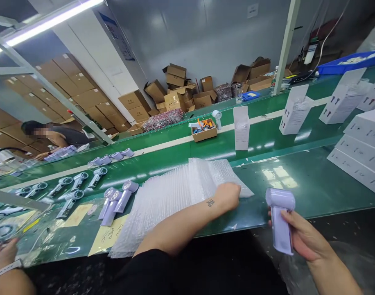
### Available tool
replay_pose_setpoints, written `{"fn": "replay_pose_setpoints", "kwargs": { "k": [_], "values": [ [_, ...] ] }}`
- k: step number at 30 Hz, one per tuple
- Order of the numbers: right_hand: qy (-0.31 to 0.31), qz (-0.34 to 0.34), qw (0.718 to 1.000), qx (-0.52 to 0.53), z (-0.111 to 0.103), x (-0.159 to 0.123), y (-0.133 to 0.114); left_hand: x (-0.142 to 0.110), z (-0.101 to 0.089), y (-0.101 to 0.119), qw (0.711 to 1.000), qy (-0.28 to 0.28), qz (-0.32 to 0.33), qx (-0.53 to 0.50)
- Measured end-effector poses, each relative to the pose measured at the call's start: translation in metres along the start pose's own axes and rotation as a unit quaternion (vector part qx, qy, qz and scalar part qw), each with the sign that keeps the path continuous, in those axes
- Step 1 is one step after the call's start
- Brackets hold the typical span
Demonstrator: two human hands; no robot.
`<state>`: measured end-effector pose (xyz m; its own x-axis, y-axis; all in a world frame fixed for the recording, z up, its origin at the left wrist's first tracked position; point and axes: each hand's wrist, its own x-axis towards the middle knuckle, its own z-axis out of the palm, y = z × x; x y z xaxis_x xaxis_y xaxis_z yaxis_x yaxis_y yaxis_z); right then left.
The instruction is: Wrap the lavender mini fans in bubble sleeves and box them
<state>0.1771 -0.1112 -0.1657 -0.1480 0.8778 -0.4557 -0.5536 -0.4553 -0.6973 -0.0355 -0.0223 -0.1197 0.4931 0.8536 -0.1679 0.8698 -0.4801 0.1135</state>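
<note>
My right hand (pixel 302 235) is wrapped round the handle of a lavender handheld fan (pixel 281 221), held upright in front of the bench edge with its round head at the top. My left hand (pixel 229 196) is closed at the near edge of a clear bubble-wrap bag (pixel 226 172), at the right end of a long row of bubble-wrap bags (pixel 166 192). The undersides of its fingers are hidden. Left of the row, several lavender handheld fans (pixel 124 196) lie on the green bench, partly over a yellow paper with handwriting (pixel 104 237).
Partly assembled fans (pixel 72 203) lie farther left, near a co-worker's hand (pixel 5 254). Beyond the bench, the green conveyor carries open white boxes (pixel 242 131) and a small carton of parts (pixel 204 133). White boxes (pixel 359 159) are stacked at right. Another person (pixel 67 137) works at far left.
</note>
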Motion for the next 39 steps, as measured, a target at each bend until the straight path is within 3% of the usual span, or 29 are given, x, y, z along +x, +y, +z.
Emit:
{"fn": "replay_pose_setpoints", "kwargs": {
  "k": [3, 6, 10, 12, 15, 16, 18, 21, 23, 25, 28, 30, 33, 36, 39],
  "values": [
    [-0.106, 0.052, 0.993, 0.002, 0.007, -0.009, 0.001, 0.008, -0.007, -0.004, 0.984, 0.031, -0.065, -0.164],
    [-0.188, 0.067, 0.980, 0.007, 0.021, -0.008, -0.005, 0.012, -0.010, -0.001, 0.928, -0.003, -0.095, -0.361],
    [-0.187, 0.061, 0.980, 0.013, 0.038, 0.004, -0.011, 0.011, -0.008, 0.006, 0.821, -0.035, -0.122, -0.557],
    [-0.187, 0.060, 0.980, -0.002, 0.042, 0.010, -0.013, 0.011, -0.008, 0.007, 0.792, -0.033, -0.128, -0.596],
    [-0.170, 0.047, 0.982, -0.062, 0.041, 0.015, -0.014, 0.010, -0.012, 0.004, 0.773, 0.019, -0.135, -0.619],
    [-0.152, 0.041, 0.984, -0.082, 0.039, 0.016, -0.014, 0.010, -0.014, 0.003, 0.777, 0.042, -0.132, -0.614],
    [-0.117, 0.038, 0.987, -0.105, 0.034, 0.016, -0.013, 0.006, -0.019, 0.001, 0.813, 0.072, -0.098, -0.569],
    [-0.085, 0.029, 0.991, -0.104, 0.029, 0.012, -0.011, -0.003, -0.025, 0.002, 0.889, 0.034, 0.010, -0.457],
    [-0.060, 0.008, 0.993, -0.097, 0.029, 0.008, -0.011, -0.009, -0.027, 0.003, 0.911, -0.006, 0.059, -0.408],
    [-0.042, -0.018, 0.994, -0.100, 0.033, 0.005, -0.013, -0.013, -0.026, 0.007, 0.919, -0.011, 0.062, -0.389],
    [-0.033, -0.047, 0.992, -0.114, 0.037, 0.005, -0.015, -0.014, -0.023, 0.018, 0.939, 0.065, 0.070, -0.329],
    [-0.029, -0.058, 0.994, -0.091, 0.038, 0.008, -0.015, -0.017, -0.019, 0.026, 0.957, 0.111, 0.143, -0.226],
    [-0.001, -0.065, 0.997, -0.032, 0.034, 0.014, -0.014, -0.022, -0.013, 0.034, 0.957, 0.123, 0.244, -0.098],
    [0.027, -0.025, 0.999, 0.016, 0.032, 0.020, -0.012, -0.021, -0.010, 0.030, 0.957, 0.139, 0.224, -0.120],
    [0.015, 0.023, 0.997, 0.075, 0.035, 0.024, -0.011, -0.010, -0.008, 0.021, 0.953, 0.167, 0.184, -0.171]
  ]
}}
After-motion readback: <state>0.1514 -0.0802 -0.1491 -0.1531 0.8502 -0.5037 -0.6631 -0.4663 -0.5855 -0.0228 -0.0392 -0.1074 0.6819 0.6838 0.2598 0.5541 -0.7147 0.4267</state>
